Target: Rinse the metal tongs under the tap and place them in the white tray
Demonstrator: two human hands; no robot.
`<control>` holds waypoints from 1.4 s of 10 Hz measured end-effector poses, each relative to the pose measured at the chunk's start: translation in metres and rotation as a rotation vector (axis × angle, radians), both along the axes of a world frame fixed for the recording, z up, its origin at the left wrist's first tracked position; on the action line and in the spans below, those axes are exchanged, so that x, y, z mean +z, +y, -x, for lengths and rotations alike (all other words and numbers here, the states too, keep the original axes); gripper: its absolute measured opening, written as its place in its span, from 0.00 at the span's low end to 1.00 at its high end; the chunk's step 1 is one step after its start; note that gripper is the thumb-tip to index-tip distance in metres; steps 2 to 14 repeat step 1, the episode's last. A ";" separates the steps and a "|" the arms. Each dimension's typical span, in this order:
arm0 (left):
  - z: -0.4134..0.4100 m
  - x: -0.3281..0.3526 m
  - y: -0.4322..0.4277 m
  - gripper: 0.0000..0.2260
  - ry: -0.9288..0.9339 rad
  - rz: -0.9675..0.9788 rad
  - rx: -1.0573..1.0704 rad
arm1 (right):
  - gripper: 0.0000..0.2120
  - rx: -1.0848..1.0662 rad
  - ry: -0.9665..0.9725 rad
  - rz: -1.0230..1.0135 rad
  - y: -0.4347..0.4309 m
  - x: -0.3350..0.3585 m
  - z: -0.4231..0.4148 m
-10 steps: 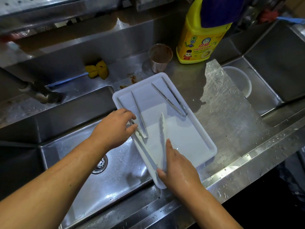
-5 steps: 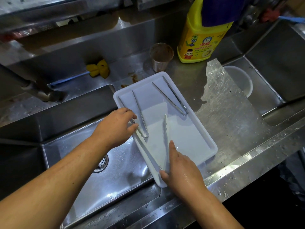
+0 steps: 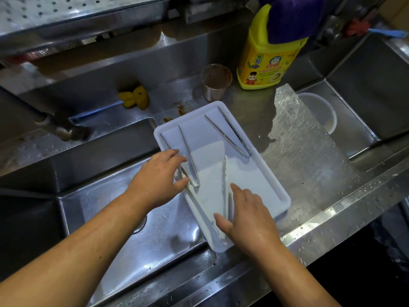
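The right hand's fingers [image 3: 238, 192] lie straight and close together along one arm of the nearest pair of slim, shiny metal tongs [image 3: 225, 173], thumb spread to the other side of that arm, so the right hand [image 3: 247, 216] rests on the tongs rather than clamping them. The left hand's fingers [image 3: 174, 155] are stretched out and slightly apart over the joined end of a second pair of metal tongs [image 3: 188, 155]; the left hand [image 3: 159, 176] touches it without a clear grip. Both pairs lie flat inside the rectangular white plastic tray [image 3: 254, 180], with a third pair of metal tongs [image 3: 224, 134] near its far right corner, apart from both hands. The tray sits on the wet steel counter [image 3: 309, 162], its near corner overhanging the steel sink basin [image 3: 110, 218]; the tap [image 3: 64, 131] stands off to the left, no water visible. Rinsing appears finished and placing all but done: likely only letting go, or straightening the tongs, remains.
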State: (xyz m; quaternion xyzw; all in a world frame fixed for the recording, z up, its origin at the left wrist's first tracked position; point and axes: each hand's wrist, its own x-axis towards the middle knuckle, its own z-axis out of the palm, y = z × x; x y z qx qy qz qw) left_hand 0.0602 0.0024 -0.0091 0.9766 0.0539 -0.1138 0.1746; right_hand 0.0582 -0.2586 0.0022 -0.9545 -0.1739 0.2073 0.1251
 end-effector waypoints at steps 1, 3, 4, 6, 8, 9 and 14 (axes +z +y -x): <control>0.004 0.000 -0.004 0.31 -0.005 -0.041 0.000 | 0.37 -0.019 -0.078 -0.013 -0.003 -0.002 -0.010; 0.004 0.000 -0.004 0.31 -0.005 -0.041 0.000 | 0.37 -0.019 -0.078 -0.013 -0.003 -0.002 -0.010; 0.004 0.000 -0.004 0.31 -0.005 -0.041 0.000 | 0.37 -0.019 -0.078 -0.013 -0.003 -0.002 -0.010; 0.004 0.000 -0.004 0.31 -0.005 -0.041 0.000 | 0.37 -0.019 -0.078 -0.013 -0.003 -0.002 -0.010; 0.004 0.000 -0.004 0.31 -0.005 -0.041 0.000 | 0.37 -0.019 -0.078 -0.013 -0.003 -0.002 -0.010; 0.004 0.000 -0.004 0.31 -0.005 -0.041 0.000 | 0.37 -0.019 -0.078 -0.013 -0.003 -0.002 -0.010; 0.004 0.000 -0.004 0.31 -0.005 -0.041 0.000 | 0.37 -0.019 -0.078 -0.013 -0.003 -0.002 -0.010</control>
